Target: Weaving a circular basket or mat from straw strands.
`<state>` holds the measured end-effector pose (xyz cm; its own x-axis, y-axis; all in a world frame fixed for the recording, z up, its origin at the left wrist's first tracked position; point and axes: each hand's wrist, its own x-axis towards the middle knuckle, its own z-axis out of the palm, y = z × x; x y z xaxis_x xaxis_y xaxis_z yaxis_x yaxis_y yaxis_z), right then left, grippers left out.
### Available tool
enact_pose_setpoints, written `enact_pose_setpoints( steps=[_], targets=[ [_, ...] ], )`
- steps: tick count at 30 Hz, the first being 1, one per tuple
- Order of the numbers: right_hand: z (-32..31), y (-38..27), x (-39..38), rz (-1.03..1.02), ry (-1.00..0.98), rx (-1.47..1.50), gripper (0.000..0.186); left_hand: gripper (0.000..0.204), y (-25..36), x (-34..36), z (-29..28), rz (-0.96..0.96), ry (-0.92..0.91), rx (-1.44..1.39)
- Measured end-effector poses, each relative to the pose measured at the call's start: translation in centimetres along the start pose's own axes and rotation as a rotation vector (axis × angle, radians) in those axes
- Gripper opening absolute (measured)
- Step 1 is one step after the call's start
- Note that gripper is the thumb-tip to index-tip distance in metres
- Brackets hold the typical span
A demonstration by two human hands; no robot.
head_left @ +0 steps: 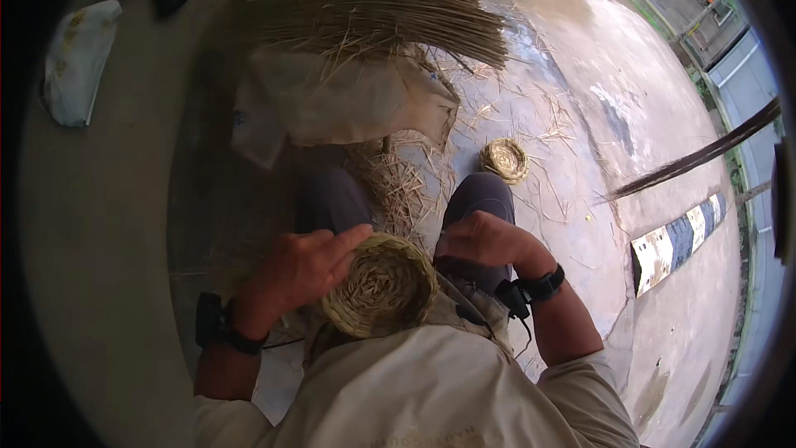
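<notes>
In my lap sits a round, shallow woven straw basket, its hollow facing up. My left hand grips the left side of its rim, with the thumb side hidden and a finger stretched along the top edge. To the right of the basket, over my right knee, my right hand is closed with its fingertips pinched together. Whatever those fingertips hold is too small to make out. Both wrists wear black straps with small devices attached.
A smaller woven basket stands on the floor beyond my right knee. Loose straw lies between my feet. Farther off are a large bundle of stalks and a pale sack cloth. A white bag lies far left.
</notes>
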<state>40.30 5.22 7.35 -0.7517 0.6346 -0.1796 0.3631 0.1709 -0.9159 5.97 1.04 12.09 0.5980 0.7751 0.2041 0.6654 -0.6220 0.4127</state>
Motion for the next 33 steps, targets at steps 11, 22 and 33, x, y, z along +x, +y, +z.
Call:
enact_pose_setpoints(
  steps=[11, 22, 33],
  targets=[
    [-0.9, 0.8, 4.6, -0.165, 0.341, 0.843, 0.031, 0.048, 0.5, 0.5, 0.7, 0.054, -0.07, 0.103],
    [3.1, -3.3, 0.8, -0.02, 0.258, -0.165, 0.029, 0.035, -0.5, -0.8, 1.6, -0.118, -0.083, -0.06],
    [2.1, 0.1, -2.9, 0.197, 0.443, 0.502, 0.031, 0.027, 2.2, 0.3, 4.1, -0.072, 0.089, -0.147]
  ],
)
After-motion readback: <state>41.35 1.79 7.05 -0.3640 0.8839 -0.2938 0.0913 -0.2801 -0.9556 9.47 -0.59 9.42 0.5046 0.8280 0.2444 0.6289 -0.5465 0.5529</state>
